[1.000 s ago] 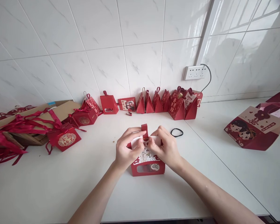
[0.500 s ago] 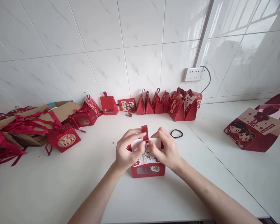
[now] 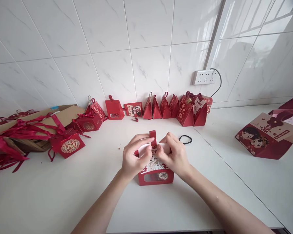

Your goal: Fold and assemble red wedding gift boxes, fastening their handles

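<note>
A red gift box [image 3: 156,178] stands upright on the white table in front of me, with a clear window and a printed white panel facing me. My left hand [image 3: 137,156] pinches the box's top edge on the left, thumb in front and fingers behind. Opposite it, my right hand [image 3: 174,155] grips the top edge on the right in the same way. Between the two hands a red strap loop [image 3: 153,138] sticks up from the box top. The fingertips behind the panel are partly hidden.
Several small red boxes [image 3: 164,109] line the tiled wall. A cardboard tray [image 3: 70,113] with red ribbons and boxes lies at the left. Right of my hands is a black band [image 3: 185,139]; farther right stands a larger box [image 3: 266,136]. A power strip [image 3: 205,77] is on the wall.
My right thumb has shifted slightly right, away from my left thumb. The view has moved a little; both hands still hold the box.
</note>
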`<state>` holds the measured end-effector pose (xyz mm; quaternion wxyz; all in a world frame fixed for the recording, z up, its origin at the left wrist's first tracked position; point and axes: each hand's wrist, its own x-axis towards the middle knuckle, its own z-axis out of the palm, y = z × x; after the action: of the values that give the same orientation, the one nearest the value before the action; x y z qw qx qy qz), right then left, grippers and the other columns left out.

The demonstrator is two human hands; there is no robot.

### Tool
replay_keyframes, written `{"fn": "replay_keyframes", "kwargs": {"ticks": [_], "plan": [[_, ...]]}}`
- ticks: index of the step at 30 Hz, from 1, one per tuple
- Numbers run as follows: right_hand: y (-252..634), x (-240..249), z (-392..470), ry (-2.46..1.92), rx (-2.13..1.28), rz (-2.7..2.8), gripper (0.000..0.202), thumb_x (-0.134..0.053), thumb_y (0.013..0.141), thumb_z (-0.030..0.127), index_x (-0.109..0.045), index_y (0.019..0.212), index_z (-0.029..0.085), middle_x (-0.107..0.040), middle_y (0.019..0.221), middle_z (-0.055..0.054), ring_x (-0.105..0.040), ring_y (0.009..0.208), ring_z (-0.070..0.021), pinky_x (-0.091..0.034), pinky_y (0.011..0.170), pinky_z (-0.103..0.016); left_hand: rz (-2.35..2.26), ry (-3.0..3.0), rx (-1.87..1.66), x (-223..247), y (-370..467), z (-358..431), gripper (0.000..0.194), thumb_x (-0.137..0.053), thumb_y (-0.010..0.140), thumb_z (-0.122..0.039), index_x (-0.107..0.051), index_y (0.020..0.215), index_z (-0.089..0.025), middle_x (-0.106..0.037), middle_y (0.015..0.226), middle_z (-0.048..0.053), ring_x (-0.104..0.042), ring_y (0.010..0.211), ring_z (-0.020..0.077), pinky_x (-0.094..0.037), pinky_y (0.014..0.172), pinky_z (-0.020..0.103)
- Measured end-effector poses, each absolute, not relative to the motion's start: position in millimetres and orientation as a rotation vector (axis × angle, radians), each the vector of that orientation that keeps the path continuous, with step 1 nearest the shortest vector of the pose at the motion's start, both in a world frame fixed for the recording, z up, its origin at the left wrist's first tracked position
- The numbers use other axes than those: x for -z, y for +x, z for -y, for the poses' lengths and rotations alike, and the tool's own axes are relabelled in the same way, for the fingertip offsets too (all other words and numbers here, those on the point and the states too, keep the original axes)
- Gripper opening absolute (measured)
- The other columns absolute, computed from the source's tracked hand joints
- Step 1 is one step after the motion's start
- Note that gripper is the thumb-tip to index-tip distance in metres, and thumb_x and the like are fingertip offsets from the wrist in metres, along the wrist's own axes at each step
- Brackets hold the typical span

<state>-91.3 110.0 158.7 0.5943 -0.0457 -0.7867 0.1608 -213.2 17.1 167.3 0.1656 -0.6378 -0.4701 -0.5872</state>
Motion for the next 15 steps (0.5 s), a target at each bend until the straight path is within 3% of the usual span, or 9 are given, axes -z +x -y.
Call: {"fn": "replay_keyframes", "kwargs": {"ticks": [15], "plan": [[-90.9, -157.4, -110.4, -0.111, -0.407, 1.854, 0.019, -0.049, 0.085, 0.017, -0.039, 0.069, 0.022, -0.043, 0.063, 0.002, -0.042, 0.054, -0.0117, -0.035, 0.048, -0.024, 1.319, -1.821, 1.671, -167.6, -212.6, -17.4, 0.023, -0.060, 0.082, -0.009, -0.070, 0.100, -0.019, -0.071, 0.097, 0.004, -0.069, 0.088, 0.0146, -0.058, 0.076, 0.023]]}}
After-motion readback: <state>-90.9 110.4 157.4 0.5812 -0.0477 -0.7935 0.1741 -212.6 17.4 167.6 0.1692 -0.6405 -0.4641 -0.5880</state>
